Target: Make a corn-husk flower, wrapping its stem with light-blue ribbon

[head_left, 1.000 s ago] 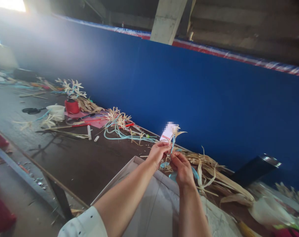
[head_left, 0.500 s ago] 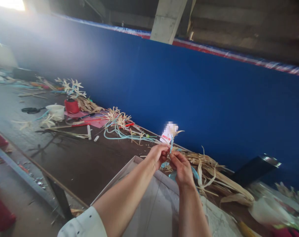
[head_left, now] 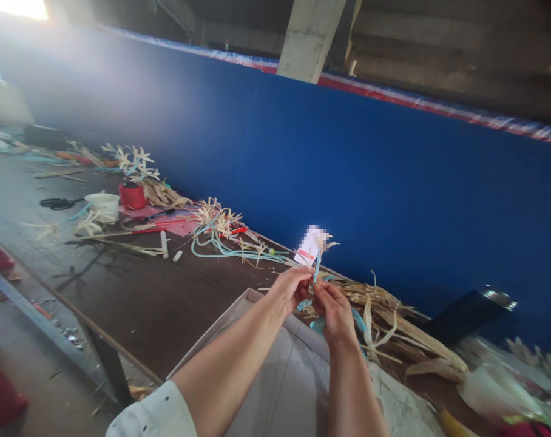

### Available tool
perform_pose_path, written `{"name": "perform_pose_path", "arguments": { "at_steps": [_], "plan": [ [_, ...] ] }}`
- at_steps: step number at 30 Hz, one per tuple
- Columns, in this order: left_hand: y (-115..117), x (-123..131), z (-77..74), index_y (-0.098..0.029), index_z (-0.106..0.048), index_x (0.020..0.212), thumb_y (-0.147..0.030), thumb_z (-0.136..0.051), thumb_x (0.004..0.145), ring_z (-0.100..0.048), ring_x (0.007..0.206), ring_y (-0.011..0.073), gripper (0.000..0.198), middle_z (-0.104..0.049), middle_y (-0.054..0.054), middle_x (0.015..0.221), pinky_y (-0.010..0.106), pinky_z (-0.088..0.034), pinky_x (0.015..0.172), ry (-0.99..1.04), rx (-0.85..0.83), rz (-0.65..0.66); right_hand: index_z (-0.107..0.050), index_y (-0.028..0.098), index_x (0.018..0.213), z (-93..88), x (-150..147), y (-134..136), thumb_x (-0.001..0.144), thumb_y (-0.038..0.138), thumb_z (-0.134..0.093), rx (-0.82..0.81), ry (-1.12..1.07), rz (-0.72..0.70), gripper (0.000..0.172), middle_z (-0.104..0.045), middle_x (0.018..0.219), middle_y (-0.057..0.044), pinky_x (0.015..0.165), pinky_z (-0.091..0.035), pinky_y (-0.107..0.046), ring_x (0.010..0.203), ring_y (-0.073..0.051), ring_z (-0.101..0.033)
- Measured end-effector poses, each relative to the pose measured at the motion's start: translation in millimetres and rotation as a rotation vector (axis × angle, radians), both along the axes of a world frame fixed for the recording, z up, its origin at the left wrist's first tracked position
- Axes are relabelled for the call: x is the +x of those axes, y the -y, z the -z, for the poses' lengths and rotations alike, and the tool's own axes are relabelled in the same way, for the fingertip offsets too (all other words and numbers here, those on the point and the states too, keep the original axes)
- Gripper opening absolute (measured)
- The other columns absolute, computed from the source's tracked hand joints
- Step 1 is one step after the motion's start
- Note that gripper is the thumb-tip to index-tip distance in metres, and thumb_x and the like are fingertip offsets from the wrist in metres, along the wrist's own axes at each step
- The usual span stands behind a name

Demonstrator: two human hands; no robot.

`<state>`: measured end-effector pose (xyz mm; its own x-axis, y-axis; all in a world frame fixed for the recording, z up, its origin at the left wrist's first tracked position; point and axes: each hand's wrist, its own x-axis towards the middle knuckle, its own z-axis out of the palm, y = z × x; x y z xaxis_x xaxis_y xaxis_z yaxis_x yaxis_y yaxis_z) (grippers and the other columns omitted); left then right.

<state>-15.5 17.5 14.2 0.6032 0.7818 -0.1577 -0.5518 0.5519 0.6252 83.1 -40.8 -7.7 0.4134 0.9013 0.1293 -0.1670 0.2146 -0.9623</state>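
Both hands meet over the near side of the workbench, pinching a thin light-blue wrapped stem [head_left: 317, 264]. My left hand [head_left: 292, 289] has its thumb and fingers closed at the stem's left side. Against the lower part of the stem, my right hand [head_left: 337, 311] is closed in a pinch. The stem stands roughly upright, topped by pale pointed husk petals [head_left: 331, 243] partly covered by a blurred patch. Behind it is a white card with a red band [head_left: 306, 255]. Light-blue strips [head_left: 360, 319] show beside my right hand.
A shallow grey box [head_left: 275, 379] lies under my forearms. Dried husks [head_left: 394, 321] spread to the right. Husk flowers with light-blue stems [head_left: 218, 218], a red spool [head_left: 132, 196], a white cup [head_left: 103, 207] and black scissors [head_left: 59, 203] stand leftward. A blue panel [head_left: 348, 164] closes off the back.
The flower top has tilted slightly to the right, with more petals showing beside the blurred patch. Both hands keep nearly the same place and grip.
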Motion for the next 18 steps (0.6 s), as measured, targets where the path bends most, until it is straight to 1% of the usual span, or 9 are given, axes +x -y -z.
{"name": "perform_pose_path", "arguments": {
  "at_steps": [3,5,7,9,12,13,15,18],
  "plan": [
    [1,2,2.3,-0.012,-0.059,0.077,-0.02,-0.07,0.059,-0.042,0.043,0.0015,0.023,-0.052,-0.002,0.059,0.012,-0.028,0.037,0.003,0.039,-0.05,-0.062,0.018,0.076,0.2,1,0,0.063,0.037,-0.072,-0.012,-0.004,0.003,0.025,-0.045,0.053,0.006,0.04,-0.02,-0.019,0.043,-0.004,-0.029],
    [1,3,3.7,-0.013,-0.059,0.08,-0.025,-0.071,0.059,-0.044,0.046,0.0024,0.028,-0.055,0.0,0.066,0.013,-0.029,0.038,-0.055,0.062,-0.078,-0.062,0.018,0.075,-0.4,2,-1,0.063,0.038,-0.072,-0.028,-0.008,0.052,0.026,-0.044,0.053,0.006,0.04,-0.021,-0.019,0.043,-0.005,-0.029],
    [0,5,5.7,-0.014,-0.059,0.081,-0.031,-0.071,0.059,-0.046,0.048,0.0041,0.03,-0.057,0.001,0.07,0.015,-0.03,0.039,-0.144,0.063,-0.135,-0.062,0.018,0.074,-0.9,4,-1,0.061,0.039,-0.073,-0.033,-0.023,0.116,0.027,-0.042,0.052,0.006,0.04,-0.021,-0.019,0.043,-0.005,-0.03],
    [-3,7,9.1,-0.015,-0.057,0.081,-0.034,-0.069,0.061,-0.046,0.048,0.0055,0.03,-0.055,-0.001,0.066,0.016,-0.031,0.04,-0.238,0.052,-0.229,-0.062,0.017,0.073,-0.8,6,-2,0.059,0.039,-0.074,-0.018,-0.047,0.163,0.028,-0.038,0.048,0.007,0.039,-0.019,-0.019,0.042,-0.005,-0.027],
    [-10,11,16.5,-0.016,-0.057,0.077,-0.031,-0.065,0.064,-0.039,0.044,0.0052,0.022,-0.045,-0.004,0.054,0.017,-0.027,0.04,-0.337,0.082,-0.367,-0.063,0.016,0.072,0.7,8,-5,0.055,0.039,-0.075,0.009,-0.081,0.183,0.031,-0.034,0.045,0.009,0.037,-0.016,-0.019,0.04,-0.004,-0.023],
    [-12,12,19.0,-0.015,-0.057,0.076,-0.029,-0.064,0.065,-0.037,0.042,0.0051,0.019,-0.043,-0.005,0.052,0.017,-0.027,0.04,-0.353,0.103,-0.403,-0.063,0.016,0.072,1.6,9,-6,0.054,0.038,-0.076,0.005,-0.09,0.187,0.031,-0.035,0.044,0.009,0.037,-0.015,-0.019,0.04,-0.004,-0.023],
    [-17,14,22.5,-0.015,-0.058,0.077,-0.024,-0.062,0.064,-0.038,0.043,0.0052,0.016,-0.044,-0.005,0.052,0.018,-0.028,0.042,-0.387,0.108,-0.477,-0.064,0.017,0.073,3.3,9,-7,0.052,0.038,-0.076,-0.018,-0.105,0.203,0.033,-0.039,0.046,0.008,0.037,-0.017,-0.019,0.039,-0.004,-0.026],
    [-21,15,20.4,-0.014,-0.059,0.081,-0.021,-0.061,0.065,-0.042,0.045,0.006,0.017,-0.05,-0.003,0.055,0.018,-0.032,0.045,-0.422,0.127,-0.547,-0.064,0.018,0.075,5.1,8,-7,0.051,0.037,-0.077,-0.051,-0.127,0.239,0.034,-0.048,0.053,0.005,0.037,-0.022,-0.02,0.041,-0.005,-0.034]
  ]
}}
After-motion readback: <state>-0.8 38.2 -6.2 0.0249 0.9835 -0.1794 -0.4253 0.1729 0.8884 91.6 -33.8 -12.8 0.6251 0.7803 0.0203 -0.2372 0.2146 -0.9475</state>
